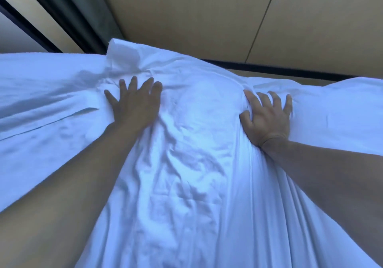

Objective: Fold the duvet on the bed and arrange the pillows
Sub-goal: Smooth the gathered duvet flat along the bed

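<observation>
I read this as the pillow-arranging step: left hand (134, 104) spread flat on the pillow (196, 102) at the headboard (207, 15), right hand (267, 116) bunching its cover (duvet not identifiable). Next: square it.

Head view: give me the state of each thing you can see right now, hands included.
Left hand: flat, fingers spread, pressing on the pillow.
Right hand: fingers curled, gripping a fold of the pillow's fabric.
Pillow: white, creased, puffed up between the hands, against the headboard.
Second pillow: lying to the right, touching the first.
Headboard: tan panels, upright.
</observation>
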The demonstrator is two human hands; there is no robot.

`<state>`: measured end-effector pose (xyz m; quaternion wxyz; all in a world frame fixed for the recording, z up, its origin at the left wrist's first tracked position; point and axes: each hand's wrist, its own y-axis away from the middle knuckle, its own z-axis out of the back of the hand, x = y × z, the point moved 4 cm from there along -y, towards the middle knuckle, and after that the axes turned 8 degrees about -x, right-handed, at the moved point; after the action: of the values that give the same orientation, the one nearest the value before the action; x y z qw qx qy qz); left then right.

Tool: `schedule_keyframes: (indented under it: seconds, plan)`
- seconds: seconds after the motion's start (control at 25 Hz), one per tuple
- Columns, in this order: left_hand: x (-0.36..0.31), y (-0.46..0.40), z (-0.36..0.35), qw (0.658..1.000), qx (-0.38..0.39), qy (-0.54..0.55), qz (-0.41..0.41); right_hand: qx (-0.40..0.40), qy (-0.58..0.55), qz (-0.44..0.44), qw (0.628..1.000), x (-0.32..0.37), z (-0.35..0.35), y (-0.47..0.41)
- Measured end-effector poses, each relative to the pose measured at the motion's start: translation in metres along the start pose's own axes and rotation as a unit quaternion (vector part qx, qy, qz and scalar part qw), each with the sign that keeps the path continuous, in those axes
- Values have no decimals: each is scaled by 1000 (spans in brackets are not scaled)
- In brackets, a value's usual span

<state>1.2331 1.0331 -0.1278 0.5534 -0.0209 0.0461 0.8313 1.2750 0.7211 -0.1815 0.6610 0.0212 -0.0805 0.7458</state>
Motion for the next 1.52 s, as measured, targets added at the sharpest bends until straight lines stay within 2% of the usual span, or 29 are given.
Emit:
schedule_keyframes:
  seconds: [0.04,0.12,0.2,0.28,0.44,0.56,0.68,0.8,0.92,1.04,1.2,1.36,1.44,1.52]
  plan:
    - [-44,39,1,997,-34,-16,-68,-3,-7,1,1000,2,1,-1]
    - [-127,143,-24,963,-57,11,-263,-10,-9,1,1000,2,6,-4]
    - [-148,182,-54,942,-71,38,-326,-36,-12,1,999,-2,5,0]
    - [-136,162,-81,944,-99,49,-310,-68,2,10,998,-1,-1,2]
    - [-138,162,-83,933,-121,17,-340,-50,-24,-1,998,5,26,9]
    - [-137,161,-83,929,-120,10,-350,-25,36,24,999,-42,65,78]
    - [-138,161,-80,932,-113,21,-344,-4,102,-94,990,-155,100,159]
    - [-133,163,-80,936,-118,20,-332,48,50,-179,981,-219,93,166]
    - [-137,165,-78,934,-112,18,-337,21,39,-166,985,-219,73,162]
    - [-138,168,-74,938,-113,-10,-328,34,25,-156,987,-218,71,162]
    - [-132,192,-64,960,-80,-78,-258,96,7,-166,981,-210,74,179]
    - [-118,276,-50,978,53,-73,-190,112,-69,-155,979,-170,84,264]
    - [-100,333,-44,969,105,-87,-206,94,-85,-144,981,-149,86,329]
    - [-73,401,-37,963,104,-83,-236,77,-75,-135,985,-126,99,399]
